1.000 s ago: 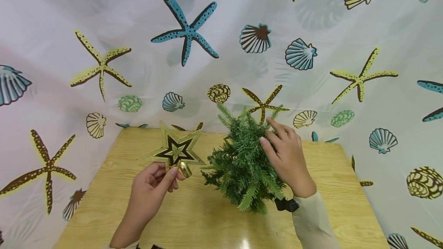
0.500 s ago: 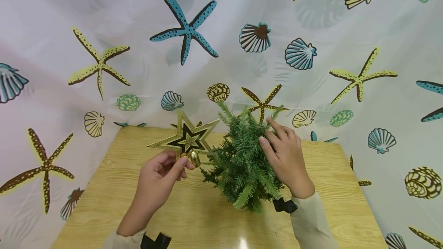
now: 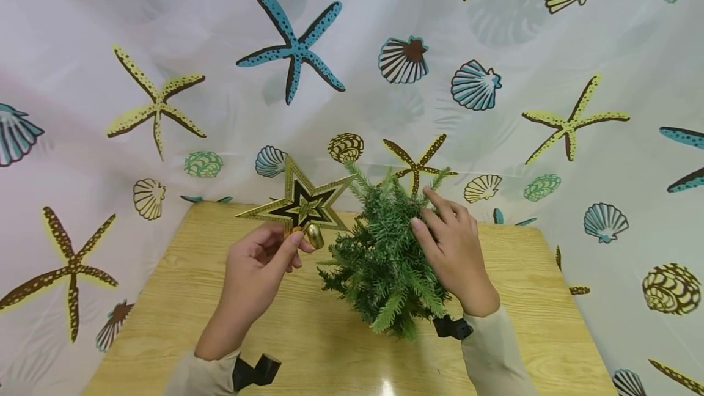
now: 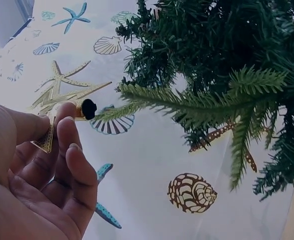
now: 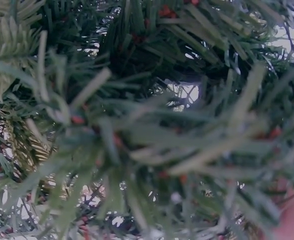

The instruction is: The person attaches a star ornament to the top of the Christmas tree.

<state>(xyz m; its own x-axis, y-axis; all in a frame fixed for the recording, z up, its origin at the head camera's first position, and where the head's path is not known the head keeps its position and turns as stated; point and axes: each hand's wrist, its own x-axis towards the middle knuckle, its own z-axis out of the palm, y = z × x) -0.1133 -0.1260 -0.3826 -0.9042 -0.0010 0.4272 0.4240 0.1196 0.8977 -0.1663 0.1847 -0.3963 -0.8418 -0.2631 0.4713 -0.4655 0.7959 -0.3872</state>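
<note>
My left hand (image 3: 258,264) pinches a gold and black star tree topper (image 3: 304,205) near its base, between thumb and fingers. A short shiny gold tube (image 3: 315,236) sticks out sideways there; in the left wrist view, the tube's end (image 4: 88,109) looks dark. Just right of the star stands a small green artificial Christmas tree (image 3: 385,261), and the star's right point overlaps its outer branches in the head view. My right hand (image 3: 456,249) rests against the tree's upper right side, fingers fairly straight on the branches. Blurred needles (image 5: 136,140) fill most of the right wrist view.
A light wooden table (image 3: 511,347) bears the tree. Behind and beside it hangs a white curtain (image 3: 352,17) printed with starfish and shells. One light green branch (image 4: 182,101) juts from the tree toward the left hand. Both wrists carry small black mounts.
My left hand has carried the star up and to the right, closer to the tree, tilting it slightly. The right hand has stayed in place on the branches.
</note>
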